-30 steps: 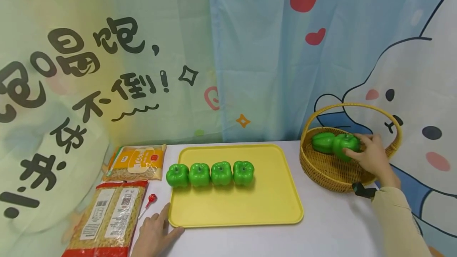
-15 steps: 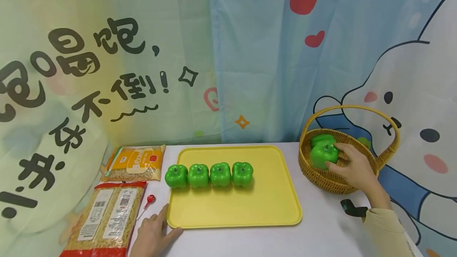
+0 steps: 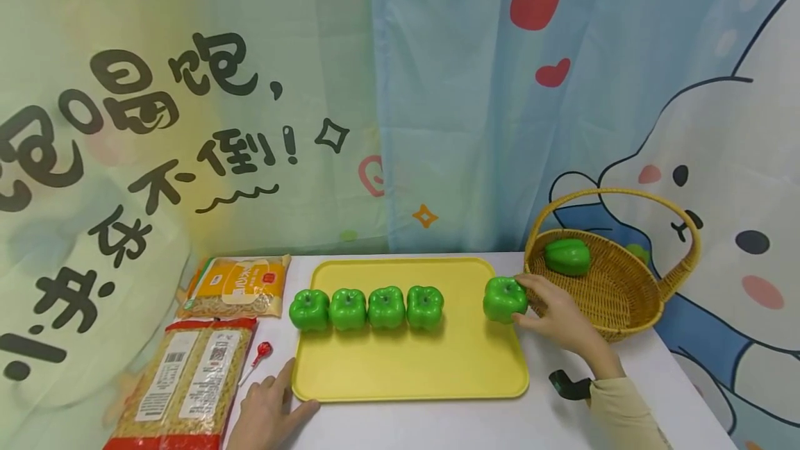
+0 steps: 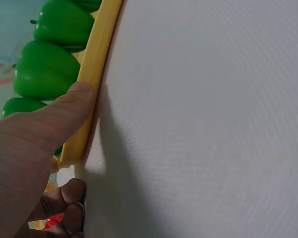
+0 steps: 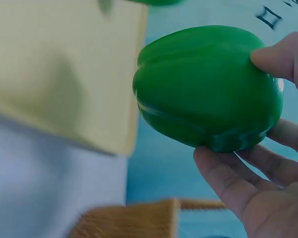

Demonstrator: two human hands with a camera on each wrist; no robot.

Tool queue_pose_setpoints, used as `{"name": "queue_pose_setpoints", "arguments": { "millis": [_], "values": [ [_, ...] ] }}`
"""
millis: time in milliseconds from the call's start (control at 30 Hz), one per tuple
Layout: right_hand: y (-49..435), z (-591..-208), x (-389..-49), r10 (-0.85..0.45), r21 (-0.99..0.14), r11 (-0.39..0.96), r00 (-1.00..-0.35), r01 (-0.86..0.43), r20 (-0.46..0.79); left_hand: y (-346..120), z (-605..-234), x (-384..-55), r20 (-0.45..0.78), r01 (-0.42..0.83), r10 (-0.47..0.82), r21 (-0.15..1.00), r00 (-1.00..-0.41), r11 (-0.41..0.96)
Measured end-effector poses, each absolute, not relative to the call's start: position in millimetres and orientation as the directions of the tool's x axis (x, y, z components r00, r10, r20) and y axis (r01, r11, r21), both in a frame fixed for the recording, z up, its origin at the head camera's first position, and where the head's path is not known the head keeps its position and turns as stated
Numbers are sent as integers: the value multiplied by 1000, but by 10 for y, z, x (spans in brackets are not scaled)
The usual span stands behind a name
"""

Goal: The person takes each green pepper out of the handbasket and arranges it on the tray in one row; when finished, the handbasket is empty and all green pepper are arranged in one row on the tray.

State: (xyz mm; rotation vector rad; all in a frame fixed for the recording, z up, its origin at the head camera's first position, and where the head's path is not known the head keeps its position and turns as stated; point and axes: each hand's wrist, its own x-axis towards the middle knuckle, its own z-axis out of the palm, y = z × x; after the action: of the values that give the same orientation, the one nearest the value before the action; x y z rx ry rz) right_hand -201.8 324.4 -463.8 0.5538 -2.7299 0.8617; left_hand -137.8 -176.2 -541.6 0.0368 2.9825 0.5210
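Note:
My right hand (image 3: 558,318) pinches a green bell pepper (image 3: 503,300) between thumb and fingers, above the right edge of the yellow tray (image 3: 406,370). In the right wrist view the held pepper (image 5: 208,89) lies sideways in the picture, apart from the tray. Several more bell peppers (image 3: 347,309) stand in a row across the tray's left half, the leftmost overlapping its left rim. At the tray's front left corner rests my left hand (image 3: 267,414); its thumb (image 4: 72,106) lies against the rim and its other fingers are loosely bent beside the corner.
Right of the tray stands a wicker basket (image 3: 615,297) with a tall handle and one green bell pepper (image 3: 567,256) inside. On the left lie an orange grain bag (image 3: 240,287), a red-edged grain bag (image 3: 184,380) and a red lollipop (image 3: 263,351). A printed curtain (image 3: 437,123) hangs behind.
My right hand has lifted the bell pepper out of the basket and carried it left to the tray's right edge. One pepper stays in the basket. My left hand has stayed at the tray corner.

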Motion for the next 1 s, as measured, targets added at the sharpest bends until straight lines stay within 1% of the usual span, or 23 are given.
{"name": "queue_pose_setpoints", "arguments": {
  "millis": [133, 233, 400, 500, 733, 1000],
  "values": [
    [3091, -4803, -2077, -316, -622, 677, -919, -394, 237, -1773, -5422, -1375, -106, 8, 46, 340, -993, 940],
    [3001, -4901, -2119, -330, -665, 651, -925, -366, 186, -1774, -5426, -1377, -111, 4, 45, 346, -993, 938],
    [2898, -4998, -2172, -339, -703, 632, -932, -326, 128, -1768, -5427, -1383, -125, -13, 32, 345, -992, 939],
    [2848, -5017, -2201, -350, -704, 630, -929, -330, 122, -1767, -5423, -1380, -129, -19, 27, 343, -991, 939],
    [2766, -5022, -2254, -355, -647, 671, -923, -363, 150, -1761, -5406, -1368, -120, -12, 32, 344, -992, 939],
    [2728, -5034, -2295, -368, -681, 636, -918, -363, 145, -1761, -5403, -1370, -122, -13, 30, 338, -992, 941]
  ]
}}
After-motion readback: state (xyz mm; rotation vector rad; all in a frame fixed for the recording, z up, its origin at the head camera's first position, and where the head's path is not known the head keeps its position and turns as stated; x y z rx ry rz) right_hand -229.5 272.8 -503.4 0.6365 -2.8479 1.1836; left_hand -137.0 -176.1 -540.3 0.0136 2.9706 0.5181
